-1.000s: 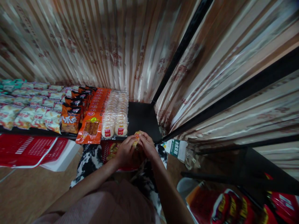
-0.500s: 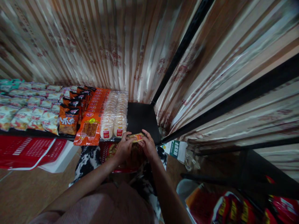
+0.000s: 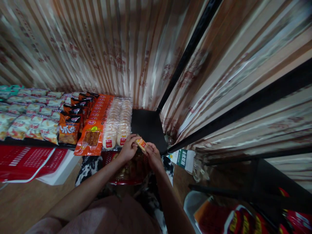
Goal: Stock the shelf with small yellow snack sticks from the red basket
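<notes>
Done, as far as shown: on the black shelf (image 3: 146, 125), white sachets (image 3: 32, 125), crinkled orange pouches (image 3: 68, 131), flat orange packs (image 3: 91, 139) and round pale crackers (image 3: 110, 128) in clear film lie in rows. Left: one oblong yellow-and-red packet (image 3: 140, 144), in my grip at the shelf's front edge. My left hand (image 3: 128, 149) pinches one end, fingers curled; my right hand (image 3: 154, 156), mostly closed, pinches the other. Below: glossy red bag (image 3: 129, 182), contents dim.

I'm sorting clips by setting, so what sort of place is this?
Probably a small shop or snack stall: packaged snacks stand in rows on a black shelf, with a red basket nearby.
</notes>
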Available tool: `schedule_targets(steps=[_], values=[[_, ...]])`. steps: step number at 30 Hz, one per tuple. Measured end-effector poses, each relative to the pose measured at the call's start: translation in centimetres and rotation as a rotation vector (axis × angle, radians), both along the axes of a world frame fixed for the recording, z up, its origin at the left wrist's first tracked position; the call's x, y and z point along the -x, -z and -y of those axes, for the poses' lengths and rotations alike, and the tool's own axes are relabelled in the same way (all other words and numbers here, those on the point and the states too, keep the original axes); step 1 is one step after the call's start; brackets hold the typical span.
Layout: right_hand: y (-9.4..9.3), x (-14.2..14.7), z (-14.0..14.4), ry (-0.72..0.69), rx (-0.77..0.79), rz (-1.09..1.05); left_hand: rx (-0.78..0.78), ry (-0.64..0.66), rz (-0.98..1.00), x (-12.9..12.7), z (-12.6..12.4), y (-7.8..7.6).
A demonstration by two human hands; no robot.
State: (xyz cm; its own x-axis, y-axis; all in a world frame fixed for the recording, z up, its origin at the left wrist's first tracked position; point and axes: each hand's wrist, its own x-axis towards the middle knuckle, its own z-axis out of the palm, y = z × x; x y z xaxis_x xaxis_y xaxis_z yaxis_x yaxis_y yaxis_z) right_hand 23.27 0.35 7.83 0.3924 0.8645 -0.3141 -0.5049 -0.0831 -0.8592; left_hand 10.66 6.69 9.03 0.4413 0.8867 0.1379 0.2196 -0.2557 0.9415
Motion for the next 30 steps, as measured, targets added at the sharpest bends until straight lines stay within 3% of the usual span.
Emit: schedule_targets(steps=[10, 16, 19, 30], values=[[0.7, -0.7, -0.2, -0.06, 0.043, 0.435, -0.093, -0.048, -0.129, -1.6, -0.9, -0.6], [0.5, -1.5, -0.6, -0.095, 0.053, 1.06, -0.113, -0.032, -0.225, -2.7, -1.6, -0.5], [0.3, -1.5, -0.8, -0.088, 0.069, 1.267, -0.139, -0.02, -0.268, -3.1, -2.1, -0.5], [0.5, -1.1, -2.9, -0.053, 0.12, 1.305, -0.148, 0.0, -0.363, -4.7, -3.5, -1.6]])
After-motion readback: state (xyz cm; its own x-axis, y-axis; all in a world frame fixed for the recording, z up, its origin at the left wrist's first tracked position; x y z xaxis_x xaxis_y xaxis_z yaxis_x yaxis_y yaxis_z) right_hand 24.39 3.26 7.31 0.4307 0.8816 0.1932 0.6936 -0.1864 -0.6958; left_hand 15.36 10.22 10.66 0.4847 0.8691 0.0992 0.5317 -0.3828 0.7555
